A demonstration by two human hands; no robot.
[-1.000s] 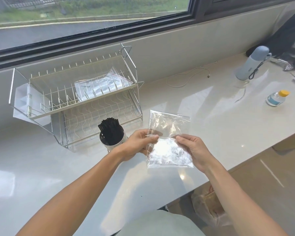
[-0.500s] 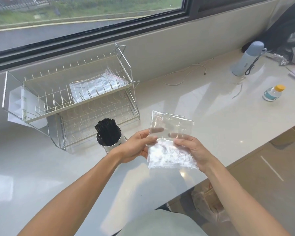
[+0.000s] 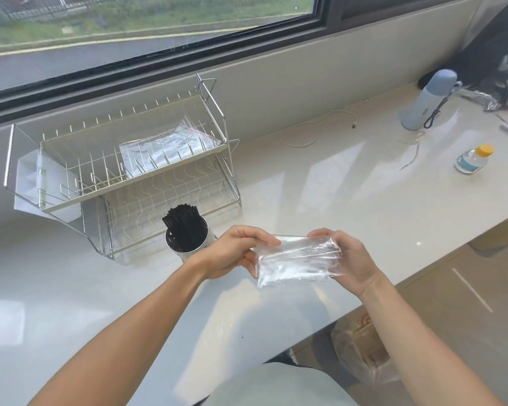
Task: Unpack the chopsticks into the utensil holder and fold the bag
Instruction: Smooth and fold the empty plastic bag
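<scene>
Black chopsticks stand in the white cylindrical holder. Left hand and right hand pinch the folded clear plastic bag; another crease likely follows.

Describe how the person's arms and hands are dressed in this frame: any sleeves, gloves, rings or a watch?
Both forearms are bare as far up as the frame shows; no sleeve is in view. The left hand and right hand wear no gloves, and no ring, watch or bracelet shows on the sides facing the camera. A pale light garment shows at the bottom edge.
</scene>
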